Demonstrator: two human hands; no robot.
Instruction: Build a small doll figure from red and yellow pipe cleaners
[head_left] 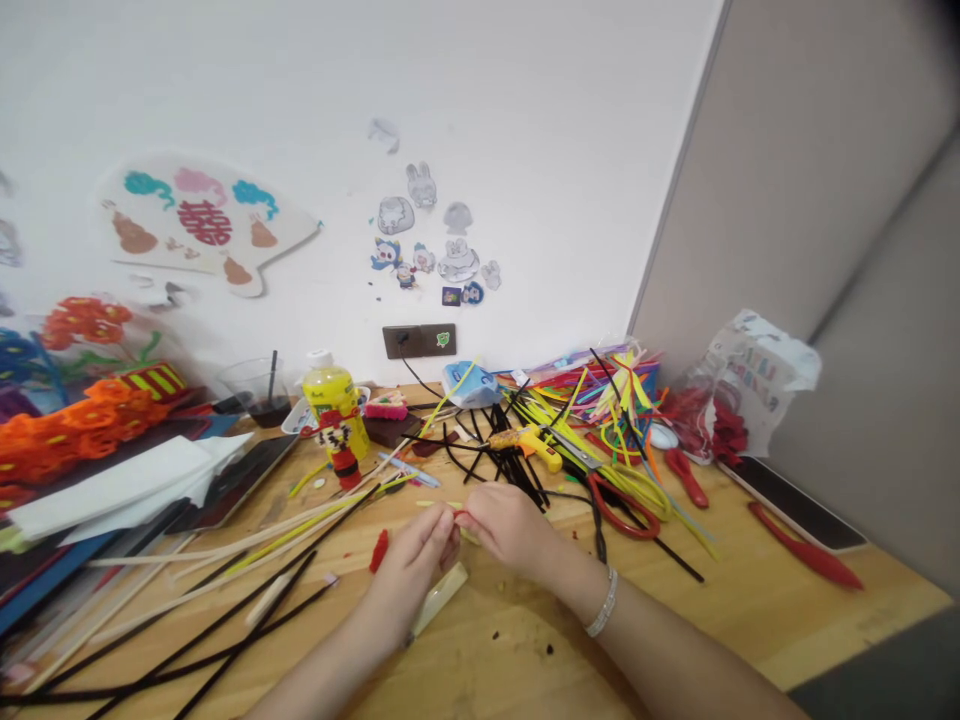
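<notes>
My left hand [420,550] and my right hand [514,525] meet over the middle of the wooden table, both closed with fingertips pinched. Between them a short bit of red pipe cleaner [461,516] shows; the fingers hide most of it. A small red fuzzy piece [379,550] lies just left of my left hand. Under that hand is a pale flat stick-like piece [441,597], partly covered. Beyond my hands stands a small red, black and white figure [343,455], in front of a yellow bottle [330,395].
Red-handled scissors [621,508] and a yellow glue gun [529,443] lie among black and yellow pipe cleaners. Long black and cream stems [217,600] cross the left side. Orange fuzzy flowers [90,430], a plastic cup [266,395] and a plastic bag [757,380] stand farther back.
</notes>
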